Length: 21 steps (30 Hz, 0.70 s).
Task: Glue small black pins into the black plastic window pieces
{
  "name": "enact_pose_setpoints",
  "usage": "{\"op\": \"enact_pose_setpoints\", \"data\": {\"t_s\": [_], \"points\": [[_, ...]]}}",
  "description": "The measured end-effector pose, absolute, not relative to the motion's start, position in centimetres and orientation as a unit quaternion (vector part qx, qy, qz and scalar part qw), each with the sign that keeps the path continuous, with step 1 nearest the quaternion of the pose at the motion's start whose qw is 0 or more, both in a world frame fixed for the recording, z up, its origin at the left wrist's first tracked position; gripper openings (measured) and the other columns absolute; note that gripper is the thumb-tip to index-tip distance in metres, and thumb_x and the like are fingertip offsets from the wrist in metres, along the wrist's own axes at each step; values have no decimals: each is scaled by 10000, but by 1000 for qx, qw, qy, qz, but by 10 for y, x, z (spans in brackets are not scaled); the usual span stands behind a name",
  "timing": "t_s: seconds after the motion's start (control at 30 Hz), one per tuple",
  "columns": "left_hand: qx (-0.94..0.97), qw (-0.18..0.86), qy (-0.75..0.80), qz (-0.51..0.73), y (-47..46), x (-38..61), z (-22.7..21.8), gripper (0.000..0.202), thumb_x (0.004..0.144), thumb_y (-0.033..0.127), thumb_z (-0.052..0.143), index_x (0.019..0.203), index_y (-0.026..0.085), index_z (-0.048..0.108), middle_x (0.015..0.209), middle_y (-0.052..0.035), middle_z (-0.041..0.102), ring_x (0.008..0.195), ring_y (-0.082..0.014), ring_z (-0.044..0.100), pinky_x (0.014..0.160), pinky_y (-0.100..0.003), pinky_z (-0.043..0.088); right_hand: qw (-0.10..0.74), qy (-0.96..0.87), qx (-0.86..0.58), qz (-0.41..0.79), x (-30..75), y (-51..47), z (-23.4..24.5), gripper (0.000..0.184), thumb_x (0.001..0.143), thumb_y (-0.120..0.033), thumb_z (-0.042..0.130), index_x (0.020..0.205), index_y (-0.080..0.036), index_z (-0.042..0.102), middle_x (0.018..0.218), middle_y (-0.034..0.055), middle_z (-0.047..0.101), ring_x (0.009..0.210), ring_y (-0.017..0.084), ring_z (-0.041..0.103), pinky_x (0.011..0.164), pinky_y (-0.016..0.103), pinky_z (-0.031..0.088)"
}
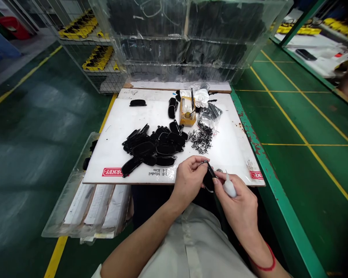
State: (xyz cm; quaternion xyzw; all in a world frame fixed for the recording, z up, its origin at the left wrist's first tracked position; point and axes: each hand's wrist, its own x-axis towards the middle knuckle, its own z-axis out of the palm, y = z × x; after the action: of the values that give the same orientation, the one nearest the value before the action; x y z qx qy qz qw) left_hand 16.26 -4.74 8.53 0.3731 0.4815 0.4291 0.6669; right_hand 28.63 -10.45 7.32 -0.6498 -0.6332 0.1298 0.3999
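Note:
My left hand (pixel 188 178) is closed in a pinch on a small black plastic part (pixel 209 179), held just off the near edge of the white board (pixel 133 116). My right hand (pixel 240 202) is wrapped round a small white squeeze bottle (pixel 229 188) whose tip points up beside the part; its thumb touches the part too. A heap of similar black parts (pixel 155 148) lies on the board ahead of my left hand. A scatter of tiny black pins (pixel 201 139) lies to the right of the heap.
A small yellow box (pixel 187 112), a white cloth (pixel 202 97) and a clear bag (pixel 210 114) stand at the board's far side. A clear tray (pixel 84 204) sits at the lower left. Clear bins (pixel 185 38) rise behind. A green table edge (pixel 266 173) runs along the right.

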Motion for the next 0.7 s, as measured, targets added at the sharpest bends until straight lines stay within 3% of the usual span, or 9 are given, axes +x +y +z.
{"op": "enact_pose_setpoints", "data": {"t_s": [0.17,0.4,0.63,0.7], "points": [[349,666,497,434,-47,163,90,158,765,221,569,882,147,645,707,-15,666,500,-60,512,380,-121,368,408,-653,-625,126,283,-104,73,151,872,-205,567,1010,-225,624,905,19,656,816,157,628,773,269,500],[339,658,504,445,-49,164,89,132,769,196,570,860,144,649,701,-11,682,396,-15,408,399,-132,340,406,-659,-620,124,282,-105,73,141,876,-208,560,1002,-226,621,891,24,652,813,162,628,774,276,501],[336,704,491,388,-41,156,76,183,789,238,570,948,151,598,709,1,650,387,-40,479,417,-168,419,368,-633,-648,213,296,-94,69,201,871,-349,562,993,-220,654,945,50,679,852,197,636,765,307,516],[326,715,486,382,-39,154,70,212,797,240,574,989,150,576,712,4,640,401,-46,510,461,-185,460,358,-605,-663,257,304,-88,70,268,851,-411,578,1014,-215,660,869,44,678,751,185,632,683,296,523]]}}
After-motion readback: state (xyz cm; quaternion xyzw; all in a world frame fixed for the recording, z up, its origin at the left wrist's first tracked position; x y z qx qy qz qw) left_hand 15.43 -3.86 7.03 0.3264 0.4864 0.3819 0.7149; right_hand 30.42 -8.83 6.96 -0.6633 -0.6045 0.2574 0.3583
